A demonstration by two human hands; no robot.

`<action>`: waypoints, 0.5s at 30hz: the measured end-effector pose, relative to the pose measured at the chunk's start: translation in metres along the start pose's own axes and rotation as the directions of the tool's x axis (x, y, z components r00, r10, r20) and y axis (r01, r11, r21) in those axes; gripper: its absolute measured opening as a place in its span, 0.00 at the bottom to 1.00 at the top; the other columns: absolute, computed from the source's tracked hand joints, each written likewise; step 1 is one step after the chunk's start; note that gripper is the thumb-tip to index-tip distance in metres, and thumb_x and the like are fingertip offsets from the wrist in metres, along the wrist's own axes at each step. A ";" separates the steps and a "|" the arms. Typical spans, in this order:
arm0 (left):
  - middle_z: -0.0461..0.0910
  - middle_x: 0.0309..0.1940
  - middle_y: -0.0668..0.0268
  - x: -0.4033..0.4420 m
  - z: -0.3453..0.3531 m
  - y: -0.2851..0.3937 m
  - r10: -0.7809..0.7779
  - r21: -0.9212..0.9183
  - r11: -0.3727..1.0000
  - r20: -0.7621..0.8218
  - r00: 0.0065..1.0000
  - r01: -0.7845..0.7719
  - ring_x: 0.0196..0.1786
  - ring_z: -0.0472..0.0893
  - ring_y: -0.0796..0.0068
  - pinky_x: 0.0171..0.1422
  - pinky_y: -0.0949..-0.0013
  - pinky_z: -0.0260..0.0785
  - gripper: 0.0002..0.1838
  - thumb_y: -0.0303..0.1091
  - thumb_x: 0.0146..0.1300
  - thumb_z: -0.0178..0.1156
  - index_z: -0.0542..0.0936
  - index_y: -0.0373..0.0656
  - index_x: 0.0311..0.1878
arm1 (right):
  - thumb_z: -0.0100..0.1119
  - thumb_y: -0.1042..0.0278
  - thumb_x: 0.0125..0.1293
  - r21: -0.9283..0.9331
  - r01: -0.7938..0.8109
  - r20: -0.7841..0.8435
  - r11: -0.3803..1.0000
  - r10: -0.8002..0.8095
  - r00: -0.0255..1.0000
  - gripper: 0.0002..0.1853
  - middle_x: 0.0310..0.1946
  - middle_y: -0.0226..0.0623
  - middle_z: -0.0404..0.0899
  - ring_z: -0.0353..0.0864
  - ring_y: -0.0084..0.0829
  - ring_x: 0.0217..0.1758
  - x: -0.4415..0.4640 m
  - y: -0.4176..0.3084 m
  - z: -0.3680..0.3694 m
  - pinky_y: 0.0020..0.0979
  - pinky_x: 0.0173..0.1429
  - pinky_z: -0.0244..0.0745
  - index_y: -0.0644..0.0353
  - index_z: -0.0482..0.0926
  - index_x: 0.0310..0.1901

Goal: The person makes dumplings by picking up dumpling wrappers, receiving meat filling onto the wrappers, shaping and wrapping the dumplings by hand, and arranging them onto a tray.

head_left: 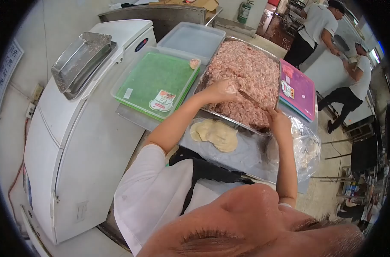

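A large metal tray (229,118) is heaped with ground meat (246,64). My left hand (222,92) is over the tray's near left part, its fingers curled; whatever lies in them blends with the pale pink meat. At the near right side of the tray, my right hand (279,121) is closed on the end of a thin, dark, flat tool (251,99), which points left across the meat toward my left hand. Just in front of the tray, a stack of thin yellowish dough wrappers (215,135) lies on plastic sheeting (246,150).
Left of the tray is a green-based plastic container (147,77) with one small meat dumpling (195,64) at its corner. A pink-lidded container (298,90) and a clear plastic bag (305,147) are on the right. Metal pans (81,64) sit on a white freezer (92,132). Two people work beyond.
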State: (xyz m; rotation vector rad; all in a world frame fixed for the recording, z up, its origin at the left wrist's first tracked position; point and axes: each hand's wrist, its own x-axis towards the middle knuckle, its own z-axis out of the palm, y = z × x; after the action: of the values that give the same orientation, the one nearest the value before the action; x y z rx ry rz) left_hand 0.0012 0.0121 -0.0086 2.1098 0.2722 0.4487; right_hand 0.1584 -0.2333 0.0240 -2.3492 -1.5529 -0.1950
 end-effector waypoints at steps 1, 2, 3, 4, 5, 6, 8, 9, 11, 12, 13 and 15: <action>0.81 0.45 0.62 -0.005 -0.002 0.005 0.015 -0.063 0.998 0.020 1.000 -0.014 0.44 0.79 0.72 0.53 0.68 0.72 0.29 0.38 0.53 0.73 0.75 0.42 0.57 | 0.58 0.67 0.68 -0.032 -0.070 0.023 0.997 0.070 0.997 0.10 0.38 0.49 0.82 0.82 0.48 0.41 -0.007 0.003 -0.006 0.39 0.43 0.76 0.60 0.82 0.47; 0.81 0.45 0.63 -0.008 -0.005 0.011 0.034 -0.128 0.991 0.039 0.999 -0.028 0.43 0.79 0.72 0.52 0.68 0.73 0.30 0.38 0.52 0.74 0.74 0.42 0.58 | 0.58 0.67 0.68 0.114 -0.088 -0.003 0.990 0.089 0.996 0.10 0.38 0.49 0.82 0.82 0.46 0.41 -0.011 0.004 -0.013 0.37 0.45 0.76 0.61 0.83 0.46; 0.81 0.44 0.63 -0.009 -0.007 0.019 0.113 -0.104 0.988 0.006 0.994 -0.112 0.43 0.80 0.74 0.51 0.68 0.73 0.29 0.38 0.51 0.74 0.75 0.42 0.56 | 0.57 0.67 0.68 0.258 -0.098 -0.023 0.961 0.108 0.994 0.10 0.37 0.49 0.82 0.82 0.43 0.41 -0.015 0.004 -0.021 0.35 0.46 0.76 0.62 0.83 0.46; 0.82 0.43 0.63 -0.011 -0.009 0.027 0.192 -0.075 0.978 -0.027 0.981 -0.194 0.42 0.80 0.75 0.49 0.68 0.73 0.28 0.38 0.50 0.75 0.77 0.42 0.54 | 0.57 0.67 0.69 0.399 -0.107 -0.035 0.911 0.132 0.991 0.11 0.37 0.49 0.82 0.83 0.41 0.41 -0.021 0.003 -0.026 0.33 0.47 0.75 0.63 0.84 0.46; 0.82 0.42 0.63 -0.012 -0.010 0.035 0.269 -0.042 0.961 -0.060 0.961 -0.272 0.42 0.81 0.76 0.48 0.69 0.74 0.27 0.38 0.49 0.75 0.78 0.41 0.52 | 0.58 0.67 0.69 0.468 -0.077 -0.023 0.880 0.100 0.995 0.11 0.37 0.48 0.82 0.82 0.39 0.41 -0.025 0.001 -0.027 0.32 0.48 0.75 0.64 0.83 0.46; 0.82 0.40 0.63 -0.010 -0.008 0.035 0.317 0.059 0.948 -0.065 0.946 -0.314 0.42 0.81 0.77 0.46 0.69 0.74 0.24 0.37 0.49 0.75 0.79 0.41 0.49 | 0.58 0.67 0.69 0.535 -0.047 -0.015 0.843 0.065 0.998 0.11 0.37 0.47 0.83 0.82 0.37 0.41 -0.029 -0.003 -0.027 0.31 0.48 0.74 0.64 0.83 0.47; 0.83 0.39 0.62 -0.004 -0.005 0.037 0.311 0.124 0.943 0.008 0.950 -0.309 0.42 0.82 0.75 0.46 0.69 0.74 0.22 0.36 0.49 0.74 0.81 0.42 0.47 | 0.59 0.67 0.69 0.524 -0.004 0.052 0.852 -0.027 0.998 0.12 0.35 0.44 0.82 0.81 0.34 0.41 -0.027 -0.020 -0.027 0.29 0.48 0.73 0.66 0.82 0.47; 0.84 0.39 0.62 0.001 -0.002 0.038 0.253 0.085 0.962 0.083 0.964 -0.260 0.42 0.82 0.73 0.47 0.68 0.74 0.21 0.36 0.49 0.74 0.81 0.42 0.47 | 0.59 0.67 0.69 0.540 -0.010 0.067 0.841 -0.031 0.997 0.12 0.35 0.44 0.82 0.81 0.33 0.41 -0.026 -0.017 -0.018 0.29 0.48 0.73 0.66 0.82 0.47; 0.84 0.38 0.61 0.002 0.001 0.036 0.184 0.070 0.978 0.137 0.973 -0.195 0.42 0.83 0.67 0.48 0.66 0.73 0.21 0.38 0.48 0.74 0.82 0.43 0.46 | 0.59 0.67 0.69 0.565 -0.030 0.108 0.824 -0.037 0.994 0.12 0.35 0.43 0.82 0.81 0.33 0.41 -0.022 -0.004 0.003 0.29 0.48 0.73 0.67 0.82 0.47; 0.84 0.38 0.61 0.004 0.003 0.034 0.180 0.094 0.977 0.110 0.977 -0.190 0.42 0.83 0.65 0.48 0.65 0.73 0.21 0.40 0.48 0.74 0.82 0.43 0.45 | 0.60 0.67 0.68 0.506 0.057 -0.010 0.861 -0.060 0.998 0.12 0.35 0.44 0.81 0.81 0.38 0.38 -0.021 -0.001 -0.003 0.34 0.44 0.74 0.66 0.81 0.47; 0.84 0.38 0.60 0.005 0.005 0.031 0.173 0.117 0.976 0.081 0.982 -0.182 0.43 0.83 0.62 0.49 0.65 0.73 0.21 0.41 0.48 0.73 0.83 0.43 0.44 | 0.60 0.66 0.67 0.393 0.038 -0.053 0.919 -0.018 0.998 0.12 0.36 0.45 0.81 0.81 0.42 0.39 -0.021 -0.011 -0.014 0.37 0.44 0.75 0.64 0.81 0.47; 0.84 0.37 0.59 0.009 0.010 0.017 0.147 0.002 0.989 0.060 0.987 -0.147 0.40 0.82 0.60 0.48 0.64 0.73 0.20 0.43 0.49 0.73 0.82 0.41 0.41 | 0.60 0.63 0.67 0.159 -0.014 -0.156 0.987 0.039 0.987 0.12 0.37 0.47 0.81 0.82 0.50 0.39 -0.020 -0.039 -0.029 0.43 0.43 0.76 0.59 0.82 0.48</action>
State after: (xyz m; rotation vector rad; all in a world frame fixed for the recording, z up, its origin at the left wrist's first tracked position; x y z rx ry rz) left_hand 0.0144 -0.0012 0.0022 2.1538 0.0830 0.4703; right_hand 0.1166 -0.2467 0.0527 -2.1752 -1.4077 -0.2385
